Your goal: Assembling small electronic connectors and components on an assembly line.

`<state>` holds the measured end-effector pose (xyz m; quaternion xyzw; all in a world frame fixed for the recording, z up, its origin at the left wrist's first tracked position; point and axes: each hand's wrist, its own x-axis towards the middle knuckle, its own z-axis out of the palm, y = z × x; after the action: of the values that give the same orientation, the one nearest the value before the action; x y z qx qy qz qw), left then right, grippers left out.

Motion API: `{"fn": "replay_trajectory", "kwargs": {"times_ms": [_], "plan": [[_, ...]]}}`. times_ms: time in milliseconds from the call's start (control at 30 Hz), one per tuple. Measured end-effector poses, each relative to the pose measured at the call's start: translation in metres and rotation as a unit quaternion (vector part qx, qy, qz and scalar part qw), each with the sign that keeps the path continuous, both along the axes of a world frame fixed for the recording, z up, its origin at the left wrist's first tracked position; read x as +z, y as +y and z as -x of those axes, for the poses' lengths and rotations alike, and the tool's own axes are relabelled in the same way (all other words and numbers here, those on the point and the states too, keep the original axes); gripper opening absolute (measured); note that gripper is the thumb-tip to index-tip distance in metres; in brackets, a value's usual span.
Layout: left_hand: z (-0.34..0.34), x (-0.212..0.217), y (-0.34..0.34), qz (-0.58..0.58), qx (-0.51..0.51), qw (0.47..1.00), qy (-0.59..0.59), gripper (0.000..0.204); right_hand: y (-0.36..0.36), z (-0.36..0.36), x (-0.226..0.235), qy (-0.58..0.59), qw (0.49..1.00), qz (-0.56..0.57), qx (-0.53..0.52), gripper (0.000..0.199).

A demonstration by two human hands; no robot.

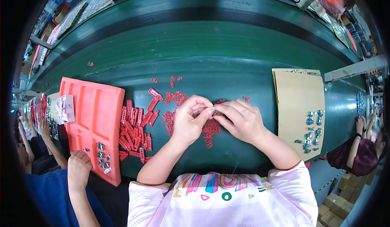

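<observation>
My left hand [190,119] and my right hand [243,120] meet over the middle of the green work surface. Between their fingertips is a small red-and-green part [217,112], pinched from both sides and partly covered by the fingers. Small red plastic pieces [209,135] lie scattered under and around my hands. To the left of them is a heap of longer red plastic strips with holes [132,131].
A pink foam tray [111,123] at left carries small green parts and a white box [66,109]. A co-worker's hand [79,166] rests by its edge. At right, cardboard [284,105] bears several small blue-and-metal parts [312,135]. More people sit at both sides.
</observation>
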<state>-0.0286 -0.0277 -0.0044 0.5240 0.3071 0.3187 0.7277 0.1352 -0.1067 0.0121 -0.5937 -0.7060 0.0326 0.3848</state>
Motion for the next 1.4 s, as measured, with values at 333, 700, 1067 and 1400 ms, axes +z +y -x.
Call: {"fn": "replay_trajectory", "kwargs": {"times_ms": [333, 700, 1067, 1400], "plan": [[-0.003, -0.002, -0.004, -0.014, 0.028, 0.999, -0.020, 0.015, 0.006, 0.002, -0.011, 0.070, 0.997, -0.028, 0.002, 0.021], [-0.001, 0.002, -0.008, 0.056, 0.049, 0.994, -0.081, 0.016, 0.009, -0.004, -0.007, 0.057, 0.998, -0.006, 0.040, 0.023], [-0.012, -0.009, 0.016, -0.023, 0.037, 0.999, -0.014, 0.017, 0.018, -0.010, -0.008, 0.090, 0.992, 0.078, 0.030, 0.024], [-0.029, -0.027, 0.197, -0.268, 0.180, 0.908, 0.268, 0.014, 0.033, -0.026, -0.021, 0.009, 0.997, 0.069, 0.012, 0.018]]}}
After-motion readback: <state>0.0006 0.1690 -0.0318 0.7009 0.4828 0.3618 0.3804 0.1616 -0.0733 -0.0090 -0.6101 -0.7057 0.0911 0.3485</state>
